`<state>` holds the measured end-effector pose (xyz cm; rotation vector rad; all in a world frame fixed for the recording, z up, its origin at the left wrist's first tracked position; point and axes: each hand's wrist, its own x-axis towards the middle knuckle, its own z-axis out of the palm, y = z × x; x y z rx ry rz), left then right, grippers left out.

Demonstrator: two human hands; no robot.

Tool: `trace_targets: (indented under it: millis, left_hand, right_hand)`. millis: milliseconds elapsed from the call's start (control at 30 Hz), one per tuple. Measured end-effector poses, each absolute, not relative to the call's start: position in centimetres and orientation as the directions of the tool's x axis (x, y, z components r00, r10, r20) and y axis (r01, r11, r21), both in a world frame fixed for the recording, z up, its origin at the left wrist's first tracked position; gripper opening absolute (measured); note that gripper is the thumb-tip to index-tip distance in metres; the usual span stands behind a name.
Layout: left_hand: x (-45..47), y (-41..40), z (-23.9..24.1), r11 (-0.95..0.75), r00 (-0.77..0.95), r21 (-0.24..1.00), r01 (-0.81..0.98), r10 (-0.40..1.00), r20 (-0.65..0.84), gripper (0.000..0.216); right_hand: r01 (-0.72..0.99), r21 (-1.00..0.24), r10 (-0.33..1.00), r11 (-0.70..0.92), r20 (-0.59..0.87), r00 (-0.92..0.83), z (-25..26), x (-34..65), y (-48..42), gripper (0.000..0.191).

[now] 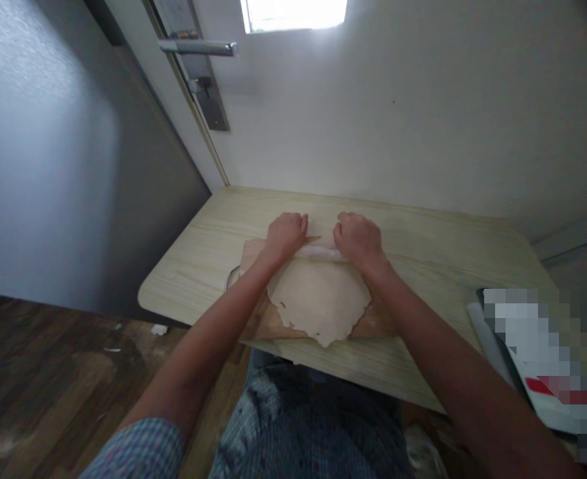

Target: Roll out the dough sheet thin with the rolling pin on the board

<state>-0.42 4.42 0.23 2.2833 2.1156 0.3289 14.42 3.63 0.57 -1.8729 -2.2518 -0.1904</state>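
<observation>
A thin, pale sheet of dough (pixel 323 296) with a ragged edge covers much of a wooden board (pixel 383 322), and its near tip hangs past the board's front edge. Across the far part of the dough lies a whitish, floured rolling pin (pixel 320 252); only its middle shows. My left hand (pixel 287 233) is closed at the pin's left side, with the fingers curled. On the right, my right hand (pixel 359 236) is closed in the same way. Both hands and wrists hide the pin's ends.
The board rests on a light wood table (pixel 437 259) against a white door with a metal handle (pixel 198 47). A metal loop (pixel 231 276) shows at the board's left. A flat package, partly blurred out, lies at the right (pixel 532 352). A grey panel stands left.
</observation>
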Motion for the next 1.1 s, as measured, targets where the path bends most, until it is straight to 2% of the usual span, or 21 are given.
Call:
trace_targets:
  millis: [200,367,567,833,1100]
  left_hand:
    - [-0.6,2.2,-0.1,-0.044,0.025,0.138,0.989,0.990,0.137,0.042]
    - [-0.6,-1.0,-0.5,-0.097,0.076,0.092,0.991,0.976,0.206,0.042]
    - [-1.0,-7.0,-1.0,-0.203,0.170,0.064,0.977,0.924,0.342,0.035]
    - [-1.4,-12.8,-0.3,-0.232,0.186,0.151,0.961,0.945,0.268,0.034]
    - [-1.1,-14.4,-1.5,-0.219,0.184,0.095,0.971,0.940,0.288,0.046]
  right_hand:
    - [0.973,-0.151,0.959,0.175,0.248,-0.134,0.4,14.4,1.0,0.033]
    - [0.971,-0.131,0.942,0.203,0.297,-0.157,-0.2,14.3,-2.2,0.040]
    - [0.951,-0.129,0.916,0.281,0.332,-0.226,-1.1,14.5,-7.4,0.040]
    - [0.893,-0.186,0.862,0.409,0.399,-0.312,-1.9,15.7,-12.8,0.038]
    - [0.897,-0.180,0.873,0.404,0.370,-0.319,-2.3,15.7,-14.8,0.044]
